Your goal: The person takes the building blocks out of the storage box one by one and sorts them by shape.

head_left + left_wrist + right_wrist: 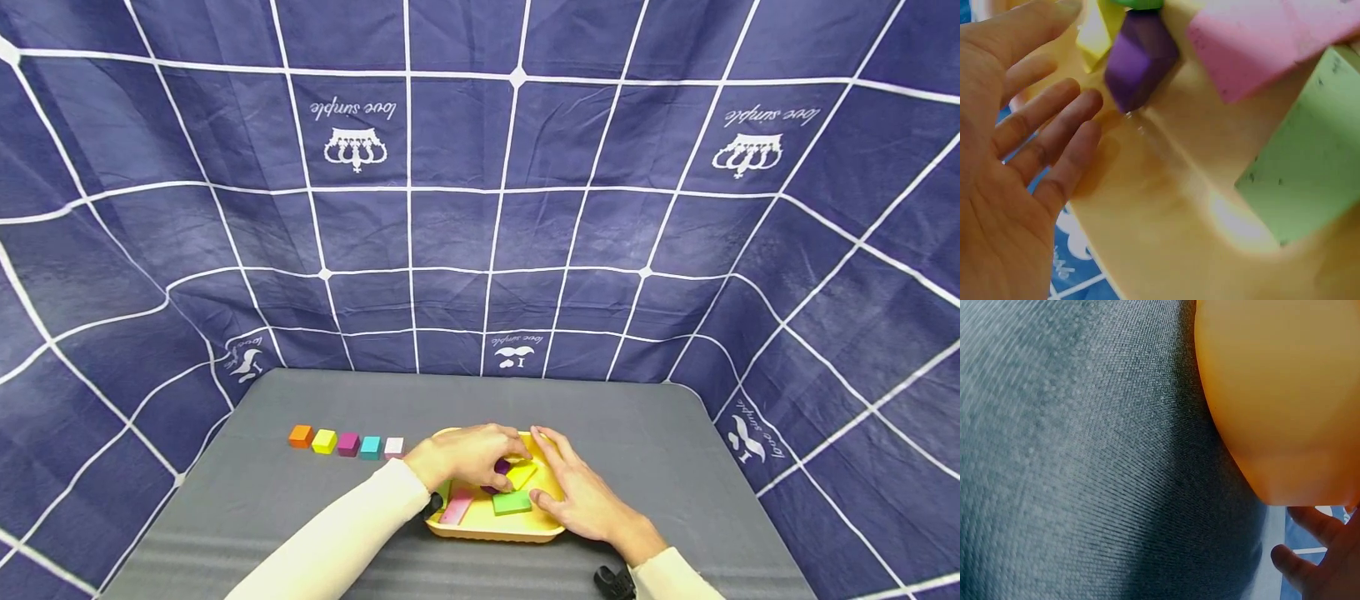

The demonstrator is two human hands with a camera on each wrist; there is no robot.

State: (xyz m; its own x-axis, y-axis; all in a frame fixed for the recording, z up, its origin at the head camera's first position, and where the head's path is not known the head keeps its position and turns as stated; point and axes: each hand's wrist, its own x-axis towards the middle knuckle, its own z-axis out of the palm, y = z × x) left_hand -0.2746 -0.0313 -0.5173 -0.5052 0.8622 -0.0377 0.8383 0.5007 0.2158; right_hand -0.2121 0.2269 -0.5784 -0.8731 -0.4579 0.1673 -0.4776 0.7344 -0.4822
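Over the yellow tray (pixel 495 533), my left hand (pixel 465 454) reaches down among loose blocks. In the left wrist view that hand (pixel 1035 150) has loosely bent, spread fingers, beside a purple block (pixel 1141 62) and a yellow block (pixel 1099 34), with a visible gap to the purple one. A green block (pixel 512 502), a pink block (pixel 456 507) and a light green block (pixel 1310 156) also lie in the tray. My right hand (pixel 588 496) rests against the tray's right side, fingers extended; the right wrist view shows its fingers (pixel 1316 525) beside the tray's outer wall (pixel 1285 412).
Left of the tray, a row of small cubes stands on the grey table (pixel 300 517): orange (pixel 301 437), yellow (pixel 324 442), magenta (pixel 348 444), teal (pixel 371 448) and white-pink (pixel 393 448). A blue cloth with white lines (pixel 450 233) hangs behind and at both sides.
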